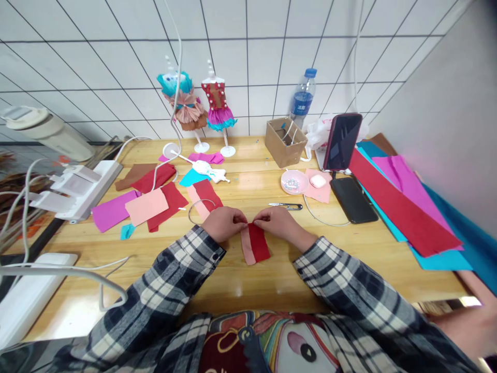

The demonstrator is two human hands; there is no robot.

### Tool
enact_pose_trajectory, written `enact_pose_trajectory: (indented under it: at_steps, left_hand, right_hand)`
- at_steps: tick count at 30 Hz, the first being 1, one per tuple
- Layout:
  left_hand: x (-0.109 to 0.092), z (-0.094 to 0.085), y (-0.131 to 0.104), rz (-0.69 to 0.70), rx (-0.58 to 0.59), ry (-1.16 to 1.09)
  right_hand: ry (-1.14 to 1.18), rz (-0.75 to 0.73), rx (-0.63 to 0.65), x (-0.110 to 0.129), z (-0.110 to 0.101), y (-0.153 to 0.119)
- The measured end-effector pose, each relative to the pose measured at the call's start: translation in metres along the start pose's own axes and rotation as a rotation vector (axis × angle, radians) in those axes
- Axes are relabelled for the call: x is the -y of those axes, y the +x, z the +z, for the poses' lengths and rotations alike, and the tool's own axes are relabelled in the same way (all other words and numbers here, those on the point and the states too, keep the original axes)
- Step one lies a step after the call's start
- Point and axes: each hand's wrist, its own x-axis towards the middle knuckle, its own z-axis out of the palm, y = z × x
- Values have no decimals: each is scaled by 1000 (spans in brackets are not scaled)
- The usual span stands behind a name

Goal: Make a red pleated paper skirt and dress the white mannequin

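A two-tone piece of crepe paper, pink on its left and red on its right, hangs over the front of the table. My left hand pinches its top edge between thumb and finger. From the other side my right hand pinches the same edge, the fingertips of both hands close together. Behind my left hand lies another pink and red piece, with a cable loop across it. Thread snips rest just beyond my right hand.
Crepe paper scraps cover the left. Two dressed mini mannequins stand by the wall; a bare white one lies flat. A cardboard box, bead dish, propped phone, flat phone and long crepe strips occupy the right.
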Motion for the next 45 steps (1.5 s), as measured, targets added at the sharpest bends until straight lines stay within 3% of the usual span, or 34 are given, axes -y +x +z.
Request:
enact_pose_trajectory:
  at_steps: [5, 15, 20, 29, 32, 37, 41, 45]
  left_hand:
    - [-1, 2, -1, 48, -84, 86]
    - [-1, 5, -2, 139, -143, 197]
    - [-5, 8, -7, 251, -179, 317]
    - [0, 17, -9, 369, -258, 383]
    - [1, 17, -10, 408, -286, 424]
    - [1, 18, -17, 489, -297, 559]
    - [-3, 18, -25, 541, -317, 673]
    - [-7, 21, -28, 587, -321, 727]
  right_hand:
    - [-85, -140, -132, -8, -2, -3]
    - [-280, -217, -81, -11, 2, -1]
    - [-324, -243, -83, -11, 1, -4]
    - [-372, -410, -90, -23, -1, -10]
    - [-482, -444, -69, -21, 0, -14]
    - [-689, -453, 11, -14, -5, -19]
    - [-660, -445, 79, -7, -16, -20]
    - [-531, -293, -23, 2, -18, -15]
